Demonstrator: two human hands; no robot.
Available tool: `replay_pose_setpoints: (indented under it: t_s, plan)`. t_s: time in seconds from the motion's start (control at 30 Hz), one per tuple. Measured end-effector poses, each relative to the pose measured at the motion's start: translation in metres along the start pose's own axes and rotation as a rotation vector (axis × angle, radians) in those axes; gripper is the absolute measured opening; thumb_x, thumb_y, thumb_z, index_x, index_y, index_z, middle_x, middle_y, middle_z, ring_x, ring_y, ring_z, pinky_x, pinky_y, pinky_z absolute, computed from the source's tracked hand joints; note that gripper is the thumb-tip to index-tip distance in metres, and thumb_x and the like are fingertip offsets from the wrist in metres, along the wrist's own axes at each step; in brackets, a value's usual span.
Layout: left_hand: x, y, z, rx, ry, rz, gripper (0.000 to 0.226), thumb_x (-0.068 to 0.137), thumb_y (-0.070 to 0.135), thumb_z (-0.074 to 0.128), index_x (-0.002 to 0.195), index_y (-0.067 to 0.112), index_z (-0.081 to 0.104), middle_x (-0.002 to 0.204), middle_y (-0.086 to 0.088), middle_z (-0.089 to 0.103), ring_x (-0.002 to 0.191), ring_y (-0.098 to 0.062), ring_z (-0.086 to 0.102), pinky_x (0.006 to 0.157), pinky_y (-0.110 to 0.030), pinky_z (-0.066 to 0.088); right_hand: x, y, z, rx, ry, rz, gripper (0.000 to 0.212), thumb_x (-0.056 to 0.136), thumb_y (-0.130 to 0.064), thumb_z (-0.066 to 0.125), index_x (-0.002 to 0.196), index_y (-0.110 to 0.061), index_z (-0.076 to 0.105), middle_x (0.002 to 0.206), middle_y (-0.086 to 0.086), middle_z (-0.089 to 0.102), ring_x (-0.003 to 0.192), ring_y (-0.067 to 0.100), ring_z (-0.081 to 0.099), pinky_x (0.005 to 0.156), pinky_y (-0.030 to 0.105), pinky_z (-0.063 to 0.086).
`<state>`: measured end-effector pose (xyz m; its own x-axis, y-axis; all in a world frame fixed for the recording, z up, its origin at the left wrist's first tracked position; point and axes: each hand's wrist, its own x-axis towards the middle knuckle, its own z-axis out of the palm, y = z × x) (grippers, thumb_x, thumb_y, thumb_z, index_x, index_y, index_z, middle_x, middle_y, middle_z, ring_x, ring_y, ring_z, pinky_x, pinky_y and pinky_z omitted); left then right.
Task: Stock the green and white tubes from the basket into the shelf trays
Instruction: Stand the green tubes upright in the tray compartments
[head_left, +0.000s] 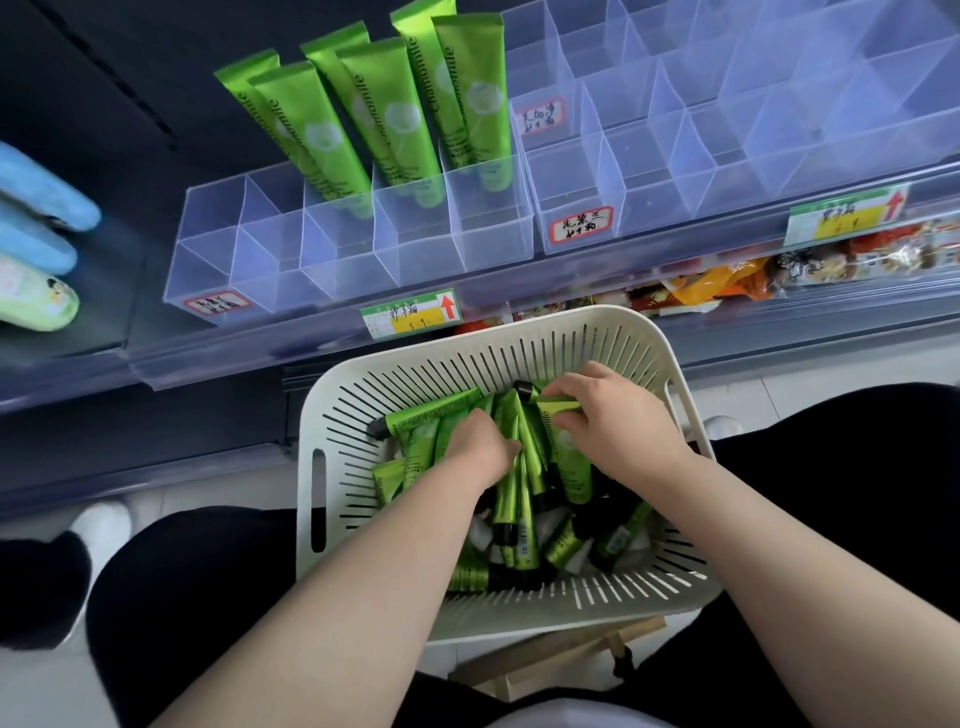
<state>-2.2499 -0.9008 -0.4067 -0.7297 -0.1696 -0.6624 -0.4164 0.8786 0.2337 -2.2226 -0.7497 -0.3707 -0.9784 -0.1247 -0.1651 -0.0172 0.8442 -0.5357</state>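
Down in basket (524, 332): left hand (480, 447) buried among tubes (511, 493), fingers curled, grip unclear. Right hand (605, 410) near far rim, pinching one tube (557, 404). Beyond, six tubes upright along tray (353, 249) back row.

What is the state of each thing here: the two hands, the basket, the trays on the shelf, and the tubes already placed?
Left hand: down in the basket, fingers curled among the tubes.
Right hand: in the basket, pinching the end of one green tube.
Basket: upright, holding many tubes lying in a loose pile.
Left tray: front compartments empty, back ones filled.
Stocked tubes: six, standing, leaning back.
Right tray: empty.
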Motion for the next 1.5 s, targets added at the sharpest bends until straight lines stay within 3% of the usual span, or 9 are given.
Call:
replay_pose_setpoints:
  t_s: [0.13, 0.37, 0.57, 0.67, 0.87, 1.07, 1.17, 1.33, 1.5]
  plan:
    - [-0.003, 0.000, 0.001, 0.022, -0.021, 0.048, 0.053, 0.087, 0.034, 0.071, 0.130, 0.008, 0.053, 0.126, -0.007, 0.058, 0.101, -0.022, 0.059, 0.076, -0.029, 0.045, 0.000, 0.000, 0.000, 0.003, 0.008, 0.001, 0.029, 0.090, -0.027, 0.059, 0.119, -0.030, 0.061, 0.106, -0.009, 0.052, 0.087, 0.016, 0.059, 0.068, 0.030, 0.051]
    - [-0.005, 0.002, 0.003, 0.044, -0.044, 0.129, 0.005, 0.091, 0.022, 0.065, 0.090, 0.018, 0.066, 0.101, -0.001, 0.066, 0.081, -0.015, 0.059, 0.071, -0.030, 0.047, -0.003, 0.000, -0.001, 0.003, 0.015, -0.019, 0.028, 0.089, -0.026, 0.060, 0.117, -0.030, 0.061, 0.106, -0.008, 0.054, 0.090, 0.017, 0.060, 0.068, 0.032, 0.052]
    - [-0.015, 0.000, 0.013, 0.070, -0.053, 0.128, 0.038, 0.085, 0.025, 0.073, 0.110, 0.016, 0.046, 0.095, -0.001, 0.058, 0.080, -0.021, 0.058, 0.053, -0.029, 0.040, -0.005, 0.000, -0.003, 0.022, 0.005, -0.017, 0.028, 0.089, -0.027, 0.061, 0.117, -0.032, 0.061, 0.104, -0.009, 0.052, 0.091, 0.017, 0.059, 0.070, 0.033, 0.052]
    - [-0.022, 0.000, 0.004, 0.143, -0.003, 0.195, 0.014, 0.087, 0.026, 0.070, 0.098, 0.022, 0.062, 0.095, 0.002, 0.064, 0.081, -0.018, 0.061, 0.060, -0.029, 0.046, -0.006, -0.004, -0.006, 0.031, -0.010, -0.049, 0.028, 0.089, -0.025, 0.061, 0.117, -0.030, 0.062, 0.101, -0.009, 0.050, 0.090, 0.017, 0.059, 0.073, 0.034, 0.052]
    - [-0.041, -0.037, -0.048, 0.005, 0.229, 0.378, 0.003, 0.089, 0.026, 0.068, 0.088, 0.024, 0.070, 0.086, 0.011, 0.066, 0.086, -0.013, 0.063, 0.072, -0.027, 0.046, -0.009, -0.025, -0.020, 0.076, 0.022, -0.155, 0.024, 0.087, -0.019, 0.064, 0.110, -0.024, 0.066, 0.091, -0.012, 0.047, 0.088, 0.017, 0.058, 0.070, 0.025, 0.040]
    - [-0.067, -0.064, -0.126, -0.197, 0.528, 0.521, 0.017, 0.091, 0.013, 0.063, 0.103, 0.017, 0.074, 0.100, 0.002, 0.073, 0.093, -0.016, 0.065, 0.087, -0.030, 0.049, 0.005, -0.071, -0.049, 0.093, 0.113, -0.302, 0.023, 0.086, -0.020, 0.062, 0.105, -0.031, 0.065, 0.094, -0.014, 0.052, 0.092, 0.016, 0.058, 0.070, 0.029, 0.044]
    - [-0.082, -0.070, -0.179, -0.282, 0.663, 0.568, 0.015, 0.092, 0.012, 0.061, 0.100, 0.018, 0.072, 0.093, 0.004, 0.071, 0.089, -0.019, 0.064, 0.087, -0.035, 0.051, 0.013, -0.108, -0.067, 0.084, 0.160, -0.391, 0.023, 0.086, -0.020, 0.060, 0.105, -0.031, 0.065, 0.096, -0.010, 0.058, 0.096, 0.018, 0.059, 0.076, 0.037, 0.049]
    - [-0.100, -0.077, -0.260, -0.519, 0.975, 0.622, 0.025, 0.083, 0.026, 0.054, 0.076, 0.048, 0.065, 0.078, 0.013, 0.067, 0.082, -0.020, 0.068, 0.076, -0.045, 0.058, 0.031, -0.160, -0.088, 0.079, 0.220, -0.465, 0.021, 0.086, -0.017, 0.059, 0.103, -0.029, 0.065, 0.099, -0.006, 0.061, 0.094, 0.021, 0.059, 0.077, 0.040, 0.050]
    - [-0.081, -0.057, -0.308, -0.579, 1.138, 0.603, 0.018, 0.085, 0.023, 0.053, 0.082, 0.036, 0.065, 0.082, 0.007, 0.068, 0.082, -0.021, 0.067, 0.080, -0.038, 0.055, 0.049, -0.189, -0.108, 0.086, 0.327, -0.492, 0.023, 0.088, -0.016, 0.060, 0.108, -0.027, 0.066, 0.102, -0.004, 0.061, 0.093, 0.022, 0.059, 0.076, 0.040, 0.051]
